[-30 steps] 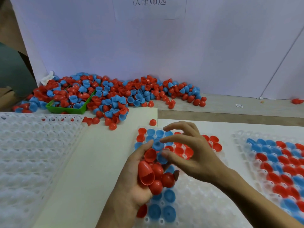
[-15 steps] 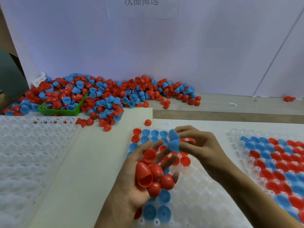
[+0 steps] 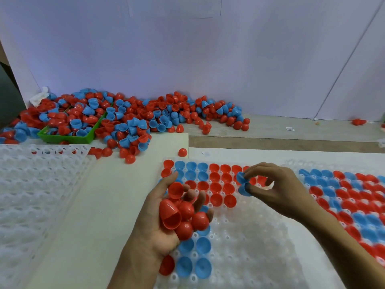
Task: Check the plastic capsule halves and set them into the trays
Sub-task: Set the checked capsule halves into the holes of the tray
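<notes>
My left hand lies palm up over the near left part of the clear middle tray, cupping several red capsule halves. My right hand hovers over the tray's upper right rows and pinches two blue capsule halves between thumb and fingers. The tray's far rows hold blue and red halves; a few blue ones sit near its front left. A big loose pile of red and blue halves lies at the back left.
A green bin sits inside the pile. A stack of clear trays without halves lies at the left. A tray filled with red and blue halves lies at the right. A white wall stands behind.
My right hand has carried the two blue halves to the right, away from my left hand, and a little lower toward the tray. My left hand still cups the red halves.
</notes>
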